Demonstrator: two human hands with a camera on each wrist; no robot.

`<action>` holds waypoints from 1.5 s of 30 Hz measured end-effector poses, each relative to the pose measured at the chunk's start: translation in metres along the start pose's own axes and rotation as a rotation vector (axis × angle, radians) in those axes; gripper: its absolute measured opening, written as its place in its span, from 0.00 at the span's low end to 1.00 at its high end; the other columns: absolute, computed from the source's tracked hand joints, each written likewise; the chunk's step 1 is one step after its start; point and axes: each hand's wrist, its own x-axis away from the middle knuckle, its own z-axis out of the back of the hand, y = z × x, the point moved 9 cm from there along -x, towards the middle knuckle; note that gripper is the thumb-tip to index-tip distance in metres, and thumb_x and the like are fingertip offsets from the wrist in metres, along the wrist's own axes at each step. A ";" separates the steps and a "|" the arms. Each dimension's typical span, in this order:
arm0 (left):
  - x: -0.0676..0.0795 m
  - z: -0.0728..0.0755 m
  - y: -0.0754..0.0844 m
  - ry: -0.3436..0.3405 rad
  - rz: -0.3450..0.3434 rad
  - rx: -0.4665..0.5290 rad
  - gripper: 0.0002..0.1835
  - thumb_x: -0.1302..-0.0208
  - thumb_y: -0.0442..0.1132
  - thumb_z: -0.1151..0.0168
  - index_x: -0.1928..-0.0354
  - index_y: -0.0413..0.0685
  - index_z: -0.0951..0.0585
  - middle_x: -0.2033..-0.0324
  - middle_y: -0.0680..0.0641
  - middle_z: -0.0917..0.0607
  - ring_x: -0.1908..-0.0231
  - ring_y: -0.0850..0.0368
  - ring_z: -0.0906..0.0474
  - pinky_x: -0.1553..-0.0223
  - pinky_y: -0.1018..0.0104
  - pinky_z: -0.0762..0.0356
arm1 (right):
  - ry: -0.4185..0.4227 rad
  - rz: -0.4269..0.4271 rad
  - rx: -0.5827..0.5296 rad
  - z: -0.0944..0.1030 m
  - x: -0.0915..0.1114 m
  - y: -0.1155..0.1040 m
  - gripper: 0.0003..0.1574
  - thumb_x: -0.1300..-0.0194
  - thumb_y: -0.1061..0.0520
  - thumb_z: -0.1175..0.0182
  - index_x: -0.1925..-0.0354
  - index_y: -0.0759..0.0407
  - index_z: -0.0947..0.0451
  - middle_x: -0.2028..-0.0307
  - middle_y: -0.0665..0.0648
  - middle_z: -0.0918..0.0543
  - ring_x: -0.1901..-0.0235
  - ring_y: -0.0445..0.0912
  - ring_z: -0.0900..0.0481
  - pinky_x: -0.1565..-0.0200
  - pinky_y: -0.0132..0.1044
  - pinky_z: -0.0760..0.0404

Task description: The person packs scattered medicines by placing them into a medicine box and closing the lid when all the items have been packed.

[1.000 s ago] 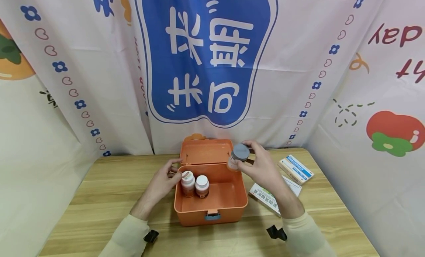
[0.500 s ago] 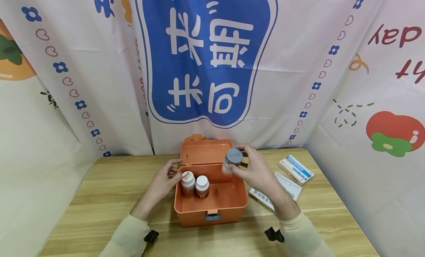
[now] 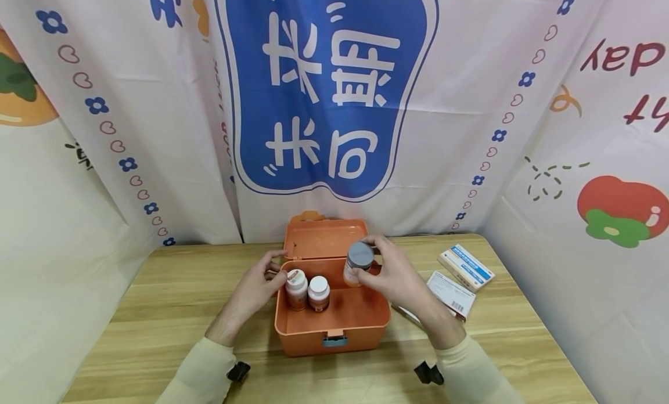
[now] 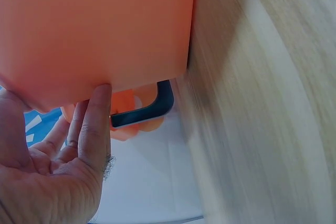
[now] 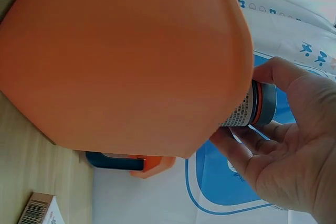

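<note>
An open orange storage box (image 3: 360, 333) with a blue front latch stands on the table, its lid (image 3: 326, 237) folded back. In the head view my right hand (image 3: 399, 270) pinches a pill bottle with a grey cap (image 3: 360, 253) between thumb and fingers; its lower part is inside the box at the back right. In the right wrist view the box wall hides that lower part. My left hand (image 3: 256, 285) holds the left rim, thumb at the edge and fingers against the outside wall (image 4: 105, 35). Two white-capped pill bottles, one taller (image 3: 297, 289) and one shorter (image 3: 319, 294), stand upright inside on the left.
Right of the box lie a blue-and-white medicine carton (image 3: 467, 267), a white carton with a barcode (image 3: 452, 294) and another carton partly under my right forearm. Dark handle ends (image 4: 152, 111) stick out at the box's side. A printed curtain (image 3: 319, 102) hangs behind the table.
My right hand has moved left and down with the grey-capped bottle, from over the back right corner to inside the box. My left hand stays in place.
</note>
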 end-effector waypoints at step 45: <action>0.002 0.000 0.002 0.001 -0.003 -0.020 0.29 0.25 0.40 0.40 0.24 0.55 0.30 0.49 0.38 0.15 0.50 0.48 0.12 0.56 0.66 0.16 | -0.282 0.129 0.281 -0.060 0.005 -0.008 0.29 0.39 0.56 0.23 0.42 0.51 0.23 0.46 0.49 0.19 0.47 0.41 0.22 0.43 0.39 0.16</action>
